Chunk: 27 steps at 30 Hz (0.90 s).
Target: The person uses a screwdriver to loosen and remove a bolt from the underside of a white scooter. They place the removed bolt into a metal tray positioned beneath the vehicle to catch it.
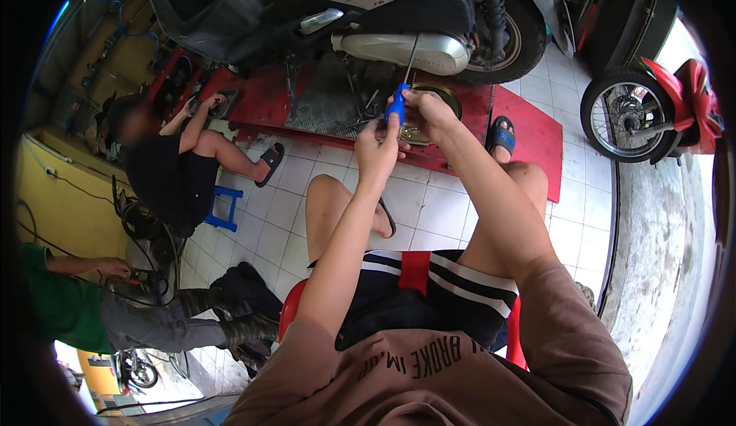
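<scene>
My right hand (pixel 429 111) is closed on the blue-handled screwdriver (pixel 395 105), near where the shaft leaves the handle. My left hand (pixel 377 144) is closed at the lower end of the same handle, thumb along it. The long shaft points up over the scooter's silver transmission cover (pixel 367 46); whether its tip touches is unclear. Behind my hands, a gold round tray (pixel 448 100) is partly hidden, with loose dark tools (pixel 357 96) beside it on a metal plate.
The scooter's rear wheel (pixel 525 31) rests over a red lift platform (pixel 537 150). A red motorcycle's front wheel (pixel 606 115) stands right. At left, a crouched person (pixel 153 180) holds something beside a blue stool (pixel 226 215); another person in green (pixel 65 303) is lower left, near hoses.
</scene>
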Tool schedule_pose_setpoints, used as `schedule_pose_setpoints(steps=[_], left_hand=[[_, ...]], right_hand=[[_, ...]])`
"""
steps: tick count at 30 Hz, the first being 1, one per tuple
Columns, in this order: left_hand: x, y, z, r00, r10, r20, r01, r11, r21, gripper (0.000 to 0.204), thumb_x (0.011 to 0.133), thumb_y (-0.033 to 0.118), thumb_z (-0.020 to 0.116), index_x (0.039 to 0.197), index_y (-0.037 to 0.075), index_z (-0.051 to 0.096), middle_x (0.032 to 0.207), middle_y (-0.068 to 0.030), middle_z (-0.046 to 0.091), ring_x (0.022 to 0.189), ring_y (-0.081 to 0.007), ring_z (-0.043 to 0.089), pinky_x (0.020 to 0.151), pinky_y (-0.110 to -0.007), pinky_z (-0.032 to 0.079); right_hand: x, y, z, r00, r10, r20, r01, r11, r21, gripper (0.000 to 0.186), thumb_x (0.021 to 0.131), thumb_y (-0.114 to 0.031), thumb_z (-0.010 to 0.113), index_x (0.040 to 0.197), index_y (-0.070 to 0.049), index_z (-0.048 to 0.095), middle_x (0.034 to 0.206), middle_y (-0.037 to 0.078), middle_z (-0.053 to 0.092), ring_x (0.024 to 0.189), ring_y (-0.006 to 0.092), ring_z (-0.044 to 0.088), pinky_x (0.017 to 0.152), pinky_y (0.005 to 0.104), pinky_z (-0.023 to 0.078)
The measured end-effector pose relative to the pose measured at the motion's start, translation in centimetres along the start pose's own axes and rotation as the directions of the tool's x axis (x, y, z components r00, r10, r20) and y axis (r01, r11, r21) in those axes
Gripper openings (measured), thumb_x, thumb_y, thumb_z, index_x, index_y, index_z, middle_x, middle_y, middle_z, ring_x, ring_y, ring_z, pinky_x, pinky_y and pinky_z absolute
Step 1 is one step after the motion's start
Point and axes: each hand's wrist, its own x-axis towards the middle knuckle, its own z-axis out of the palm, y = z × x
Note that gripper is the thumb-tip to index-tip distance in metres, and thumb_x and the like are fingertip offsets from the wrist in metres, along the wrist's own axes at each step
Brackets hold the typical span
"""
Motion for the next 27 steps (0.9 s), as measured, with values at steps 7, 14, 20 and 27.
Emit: schedule_pose_setpoints(steps=[7, 14, 20, 27], left_hand=[[1.8, -0.3, -2.3, 0.837, -0.207, 0.507, 0.541, 0.461, -0.704, 0.036, 0.097, 0.035, 0.053, 0.103, 0.000, 0.059, 0.089, -0.0077, 0.063, 0.079, -0.0143, 0.062, 0.066, -0.020, 0.050], [1.6, 0.4, -0.8, 0.882, 0.472, 0.006, -0.403, 0.745, 0.532, 0.028, 0.070, -0.002, 0.077, 0.084, 0.001, 0.053, 0.082, -0.0083, 0.063, 0.068, -0.0127, 0.061, 0.054, -0.025, 0.050], [1.9, -1.4, -0.7, 0.878, 0.474, -0.057, -0.409, 0.809, 0.423, 0.026, 0.082, 0.017, 0.071, 0.096, 0.000, 0.056, 0.084, -0.0062, 0.058, 0.067, -0.0133, 0.059, 0.054, -0.026, 0.050], [1.8, -0.8, -2.7, 0.849, -0.191, 0.492, 0.499, 0.594, -0.631, 0.044, 0.099, 0.038, 0.046, 0.106, -0.003, 0.056, 0.088, -0.0067, 0.058, 0.078, -0.0127, 0.055, 0.066, -0.021, 0.048]], right_hand=[[-0.1, -0.4, 0.3, 0.987, 0.050, 0.151, -0.067, 0.992, 0.110, 0.020, 0.099, -0.014, 0.039, 0.107, -0.005, 0.055, 0.105, 0.008, 0.063, 0.087, 0.0197, 0.058, 0.077, 0.0349, 0.048], [1.3, 0.2, -0.9, 1.000, 0.029, -0.005, -0.029, 0.999, -0.017, 0.024, 0.089, -0.021, 0.065, 0.094, 0.001, 0.056, 0.084, 0.008, 0.060, 0.072, 0.0154, 0.062, 0.067, 0.0274, 0.055], [1.7, 0.2, -0.7, 1.000, -0.027, 0.001, 0.027, 0.999, -0.033, 0.016, 0.092, -0.017, 0.060, 0.097, -0.002, 0.057, 0.085, 0.006, 0.062, 0.077, 0.0146, 0.061, 0.069, 0.0267, 0.053], [0.9, -0.1, 0.0, 0.996, 0.028, 0.088, -0.029, 1.000, 0.009, 0.020, 0.098, -0.015, 0.044, 0.112, -0.004, 0.055, 0.109, 0.007, 0.062, 0.094, 0.0165, 0.059, 0.082, 0.0317, 0.049]])
